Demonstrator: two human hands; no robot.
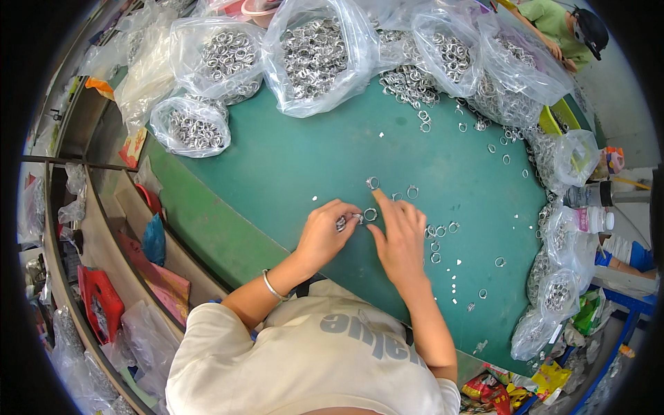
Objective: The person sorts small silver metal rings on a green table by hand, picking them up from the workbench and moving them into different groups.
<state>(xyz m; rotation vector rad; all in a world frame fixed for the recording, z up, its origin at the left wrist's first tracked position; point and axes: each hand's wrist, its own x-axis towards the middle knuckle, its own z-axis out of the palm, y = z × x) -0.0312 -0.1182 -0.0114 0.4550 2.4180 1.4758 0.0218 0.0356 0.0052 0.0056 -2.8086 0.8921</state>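
Note:
My left hand (pixel 326 232) is closed, with several silver rings (pixel 341 223) bunched in its curled fingers. Its thumb and fingertips pinch together at a small ring part beside a loose silver ring (pixel 370 214) that lies between my hands. My right hand (pixel 401 242) lies low over the green tabletop (pixel 277 159), thumb and index finger spread apart. The index fingertip touches or nearly touches another silver ring (pixel 373 182). Just past that finger are a few more loose rings (pixel 412 191), and a small cluster of rings (pixel 436 232) sits right of the hand.
Clear plastic bags of rings (pixel 315 59) line the far edge, with a loose heap of rings (pixel 409 84) among them. More bags of rings (pixel 557 294) run down the right edge. Shelving with a red basket (pixel 102 304) stands at left. Another person (pixel 560 31) is at the far right.

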